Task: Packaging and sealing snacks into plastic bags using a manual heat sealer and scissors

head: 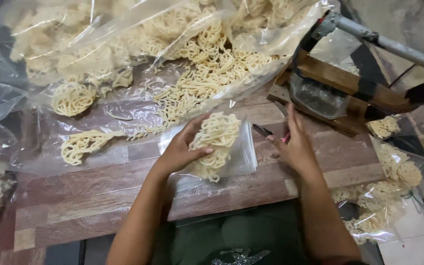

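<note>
**A:** ok so what's going on with the hands here? Looking down from the head cam.

**B:** The left hand (180, 149) is closed around a stack of pale yellow noodle-like crackers (217, 142), thumb across the front, fingers behind. The stack sits partly inside a small clear plastic bag (241, 157), which hangs just above the wooden table (99, 191), about the middle of the view.

**A:** and the right one?

**B:** The right hand (295, 145) is just to the right of that bag, fingers loosely spread, palm turned toward the bag. It's not gripping the crackers. There's something pinkish-red at its fingertips, but it's too small to tell what it is, or whether the hand actually holds it.

**A:** what else is on the table?

**B:** A big clear plastic sheet (35, 98) covers the far side, with a heap of the same crackers (192, 44) piled on it at the top. A couple of loose ones lie apart from the heap: a round one (72, 98) to the left and a longer one (84, 142) nearer the front edge.

**A:** that thing top right?

**B:** A wooden block with a metal arm (393, 46) running off toward the corner, just beyond the right hand. Below it, off the right edge of the table, there are filled bags of crackers (384, 196) stacked together.
</note>
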